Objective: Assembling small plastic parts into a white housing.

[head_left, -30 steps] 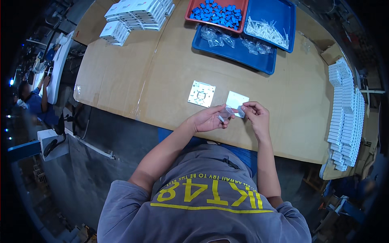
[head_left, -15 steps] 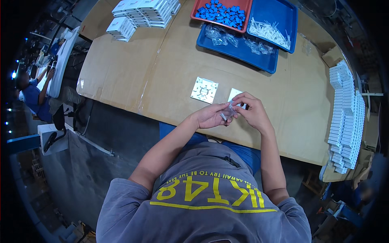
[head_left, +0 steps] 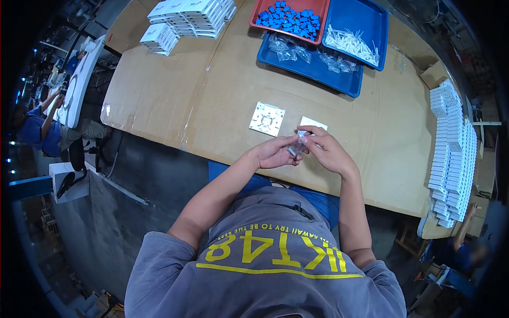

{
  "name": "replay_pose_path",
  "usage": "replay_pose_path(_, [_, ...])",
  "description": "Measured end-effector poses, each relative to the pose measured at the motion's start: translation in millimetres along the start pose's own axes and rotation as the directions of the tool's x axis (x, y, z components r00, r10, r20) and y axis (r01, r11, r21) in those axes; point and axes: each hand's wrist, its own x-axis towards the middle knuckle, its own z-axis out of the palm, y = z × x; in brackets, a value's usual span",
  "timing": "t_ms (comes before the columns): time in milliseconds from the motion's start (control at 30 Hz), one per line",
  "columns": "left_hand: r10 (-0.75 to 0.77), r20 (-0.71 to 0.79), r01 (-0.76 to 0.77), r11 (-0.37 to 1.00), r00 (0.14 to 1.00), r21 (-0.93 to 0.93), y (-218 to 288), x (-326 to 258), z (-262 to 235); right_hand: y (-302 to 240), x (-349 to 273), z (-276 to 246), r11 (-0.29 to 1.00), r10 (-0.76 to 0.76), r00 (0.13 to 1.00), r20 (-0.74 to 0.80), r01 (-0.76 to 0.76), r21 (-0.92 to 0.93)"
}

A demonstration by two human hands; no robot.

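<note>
A small clear plastic bag (head_left: 297, 148) with a pale piece inside is pinched between my two hands, just above the near edge of the table. My left hand (head_left: 275, 153) is palm up, its thumb and fingers closed around the bag's lower part. From the right, my right hand (head_left: 330, 152) grips the bag's upper end between thumb and fingers. Just beyond my left hand lies a white square plate (head_left: 267, 118) with a round pattern of slots. A second flat white piece (head_left: 314, 124) lies behind my right hand, which partly covers it.
A red tray (head_left: 319, 37) of blue plastic parts and a blue tray (head_left: 383, 34) of white sticks overlap a lower blue tray (head_left: 339, 84) with clear bags. White boxes (head_left: 183, 18) are stacked far left, more white pieces (head_left: 450, 153) at right. Co-workers (head_left: 42, 130) sit beyond the table.
My right fingers have drawn down and closed more tightly on the bag. More of the flat white piece behind them shows. The left hand has hardly moved.
</note>
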Motion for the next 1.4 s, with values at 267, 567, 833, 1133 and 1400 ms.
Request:
replay_pose_path(267, [0.034, -0.021, -0.032, 0.996, 0.999, 0.079, -6.3, 1.0, -12.6, 3.8, 2.3, 20.8, 0.993, -0.032, 0.999, -0.009, 0.031, -0.113])
replay_pose_path(567, [0.014, 0.066, -0.013, 1.000, 0.998, -0.013, -7.0, -0.2, -15.8, 6.1, 4.5, 18.9, 0.995, -0.019, 0.999, 0.027, 0.021, -0.098])
replay_pose_path(833, [0.071, -0.055, -0.064, 0.991, 0.996, 0.114, 2.7, -20.5, 47.3, 2.5, 0.8, -0.7, 0.977, 0.011, 1.000, -0.001, -0.010, 0.215])
replay_pose_path(1133, [0.130, -0.150, -0.106, 0.982, 0.980, 0.158, 5.3, -22.6, 73.5, -2.1, 4.2, -3.6, 0.950, 0.064, 0.997, -0.050, -0.046, 0.309])
replay_pose_path(1400, [0.112, -0.171, -0.114, 0.993, 0.979, -0.004, 9.3, -17.3, 88.8, -5.6, 2.6, -9.0, 0.946, 0.082, 0.996, -0.041, -0.065, 0.318])
